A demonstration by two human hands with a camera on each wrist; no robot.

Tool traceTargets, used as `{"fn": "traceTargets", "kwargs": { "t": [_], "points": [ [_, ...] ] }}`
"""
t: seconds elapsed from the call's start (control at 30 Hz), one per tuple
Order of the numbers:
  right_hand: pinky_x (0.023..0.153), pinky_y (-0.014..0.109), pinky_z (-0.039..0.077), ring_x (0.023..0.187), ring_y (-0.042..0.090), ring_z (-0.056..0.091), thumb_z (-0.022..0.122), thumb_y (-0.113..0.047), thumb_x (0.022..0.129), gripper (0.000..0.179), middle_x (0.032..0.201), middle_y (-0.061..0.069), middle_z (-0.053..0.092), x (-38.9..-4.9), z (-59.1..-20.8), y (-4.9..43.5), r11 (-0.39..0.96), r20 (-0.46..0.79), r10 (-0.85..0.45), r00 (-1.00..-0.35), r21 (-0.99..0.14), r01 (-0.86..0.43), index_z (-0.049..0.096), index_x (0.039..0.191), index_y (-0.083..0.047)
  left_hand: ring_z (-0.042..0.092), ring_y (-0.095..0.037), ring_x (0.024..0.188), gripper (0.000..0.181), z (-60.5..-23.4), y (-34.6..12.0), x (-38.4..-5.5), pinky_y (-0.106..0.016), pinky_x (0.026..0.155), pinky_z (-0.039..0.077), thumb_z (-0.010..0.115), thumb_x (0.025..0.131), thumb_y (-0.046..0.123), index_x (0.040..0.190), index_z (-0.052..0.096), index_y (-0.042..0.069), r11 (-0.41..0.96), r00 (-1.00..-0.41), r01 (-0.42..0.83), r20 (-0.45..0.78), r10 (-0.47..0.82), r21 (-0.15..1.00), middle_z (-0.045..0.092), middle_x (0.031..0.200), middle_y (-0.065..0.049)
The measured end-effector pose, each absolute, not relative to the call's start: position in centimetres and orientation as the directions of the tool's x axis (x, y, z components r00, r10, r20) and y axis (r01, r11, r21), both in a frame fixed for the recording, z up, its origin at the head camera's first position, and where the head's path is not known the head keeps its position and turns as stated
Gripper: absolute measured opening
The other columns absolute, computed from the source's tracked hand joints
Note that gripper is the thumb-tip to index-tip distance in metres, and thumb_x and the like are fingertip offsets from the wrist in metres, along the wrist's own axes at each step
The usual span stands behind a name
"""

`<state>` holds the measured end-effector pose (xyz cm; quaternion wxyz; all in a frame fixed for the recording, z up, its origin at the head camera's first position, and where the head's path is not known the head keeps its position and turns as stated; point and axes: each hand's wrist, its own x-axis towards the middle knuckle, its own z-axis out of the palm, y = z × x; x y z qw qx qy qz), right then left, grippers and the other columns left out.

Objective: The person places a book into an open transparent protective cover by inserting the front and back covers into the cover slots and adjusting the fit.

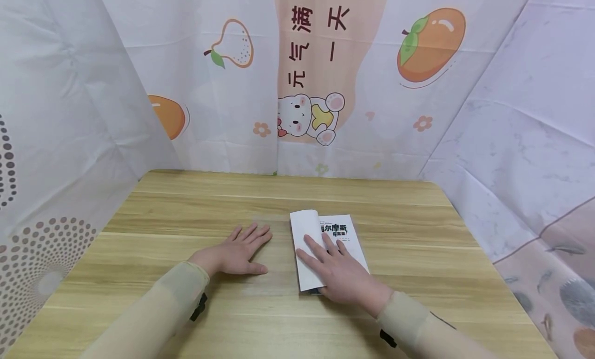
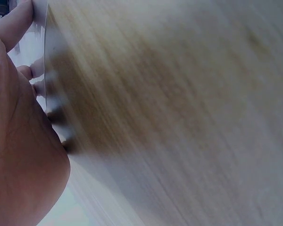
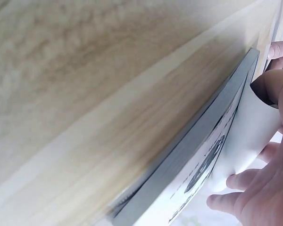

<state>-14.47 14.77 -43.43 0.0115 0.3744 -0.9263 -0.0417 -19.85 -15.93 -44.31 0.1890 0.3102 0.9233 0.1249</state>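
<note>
A thin paperback book lies on the table, with dark green Chinese lettering on its exposed white page. Its left leaf is lifted into a curve, folded over part of that lettering. My right hand rests across the leaf and the page with fingers extended. In the right wrist view, the thumb is by a leaf corner whose dark side shows, and fingertips touch the curved white leaf. To the left of the book, apart from it, my left hand lies flat on the wood, fingers spread.
The wood-grain table reaches back to a white curtain printed with fruit and a cartoon bear. Patterned cloths hang along its left and right sides. Dark straps show under both forearms.
</note>
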Motion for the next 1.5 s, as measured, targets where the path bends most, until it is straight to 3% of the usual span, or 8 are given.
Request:
{"fn": "traceTargets", "kwargs": {
  "t": [0.5, 1.5],
  "points": [
    [0.111, 0.06, 0.04, 0.143, 0.055, 0.035, 0.076, -0.047, 0.087, 0.08, 0.163, 0.014, 0.036, -14.91, -43.43, 14.63, 0.67, -0.018, -0.735, -0.678, 0.134, -0.73, 0.046, 0.154, -0.017, 0.0, -0.037, 0.158, 0.089, -44.55, -15.94, -19.96, -0.063, 0.123, 0.001, 0.055, 0.099, 0.059, 0.164, 0.019, 0.011, 0.777, -0.737, 0.521, -0.273, 0.618, 0.353, 0.008, 0.173, -0.007],
    [0.111, 0.054, 0.044, 0.142, 0.058, 0.033, 0.079, -0.046, 0.083, 0.078, 0.161, 0.01, 0.04, -15.21, -42.92, 14.02, 0.642, -0.058, -0.757, -0.651, 0.119, -0.757, 0.05, 0.151, -0.02, 0.0, -0.038, 0.158, 0.089, -44.66, -15.96, -19.94, -0.064, 0.123, 0.001, 0.055, 0.099, 0.059, 0.164, 0.019, 0.01, 0.772, -0.736, 0.537, -0.26, 0.626, 0.339, 0.007, 0.173, -0.008]
  ]
}}
